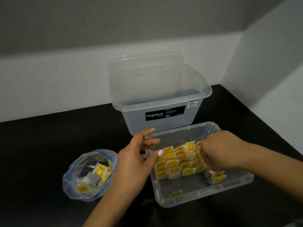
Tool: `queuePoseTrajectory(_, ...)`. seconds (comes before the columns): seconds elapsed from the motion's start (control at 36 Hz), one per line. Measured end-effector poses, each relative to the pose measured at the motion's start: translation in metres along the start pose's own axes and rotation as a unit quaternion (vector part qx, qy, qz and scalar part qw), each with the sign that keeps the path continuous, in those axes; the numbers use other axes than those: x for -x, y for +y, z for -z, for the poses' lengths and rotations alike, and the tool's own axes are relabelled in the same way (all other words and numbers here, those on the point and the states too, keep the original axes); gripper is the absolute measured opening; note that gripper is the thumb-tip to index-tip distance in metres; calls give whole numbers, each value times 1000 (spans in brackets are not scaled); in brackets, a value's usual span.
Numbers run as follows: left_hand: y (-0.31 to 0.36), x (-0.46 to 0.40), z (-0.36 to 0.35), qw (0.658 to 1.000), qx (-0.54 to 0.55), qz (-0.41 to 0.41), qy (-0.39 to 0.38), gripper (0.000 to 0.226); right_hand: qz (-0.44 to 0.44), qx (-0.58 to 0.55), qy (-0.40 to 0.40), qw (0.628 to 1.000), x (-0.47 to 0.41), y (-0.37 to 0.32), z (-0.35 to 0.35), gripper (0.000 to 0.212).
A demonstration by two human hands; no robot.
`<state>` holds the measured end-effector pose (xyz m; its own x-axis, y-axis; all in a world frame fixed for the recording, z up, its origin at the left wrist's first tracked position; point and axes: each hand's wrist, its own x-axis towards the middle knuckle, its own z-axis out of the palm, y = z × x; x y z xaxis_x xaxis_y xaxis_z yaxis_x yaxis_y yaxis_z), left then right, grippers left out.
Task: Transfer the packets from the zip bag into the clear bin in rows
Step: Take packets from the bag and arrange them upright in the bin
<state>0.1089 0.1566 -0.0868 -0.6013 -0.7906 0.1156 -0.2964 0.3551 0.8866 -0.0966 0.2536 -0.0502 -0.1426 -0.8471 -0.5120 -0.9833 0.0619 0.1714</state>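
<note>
The clear bin (pixel 229 185) sits low on the black counter at the right. Rows of yellow-and-white packets (pixel 177 163) stand upright in its far half, and one loose packet (pixel 175 193) lies near its front wall. My right hand (pixel 219 151) reaches into the bin from the right with its fingers curled down over the packets at the right end of the rows; a short stack (pixel 218 176) stands under its fingertips. My left hand (pixel 139 159) hovers at the bin's left rim, fingers relaxed and holding nothing. The zip bag (pixel 77 174) lies open to the left with several packets inside.
A taller clear Megabox storage box (pixel 157 104) stands behind the bin, its lid leaning up at the back. White walls close the counter at the back and right. Black counter (pixel 32 153) stretches to the left of the bag.
</note>
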Motion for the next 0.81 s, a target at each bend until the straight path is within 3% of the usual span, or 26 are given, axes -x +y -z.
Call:
queuePoseTrajectory(0.14,-12,4,42,997,-31,-10,65,53,-5,-44,91,995,-5,-19,34,23)
queuePoseTrajectory(0.31,-28,10,94,990,-84,11,116,53,26,-145,170,974,-13,-66,70,19)
queuePoseTrajectory(0.58,-72,27,152,956,-259,114,77,66,67,-307,176,933,-53,-167,73,15)
queuePoseTrajectory(0.69,-84,33,155,949,-283,131,49,70,62,-268,131,952,-77,-200,69,25)
queuePoseTrajectory(0.81,-89,36,154,950,-284,132,21,71,77,-104,78,989,-102,-228,65,31)
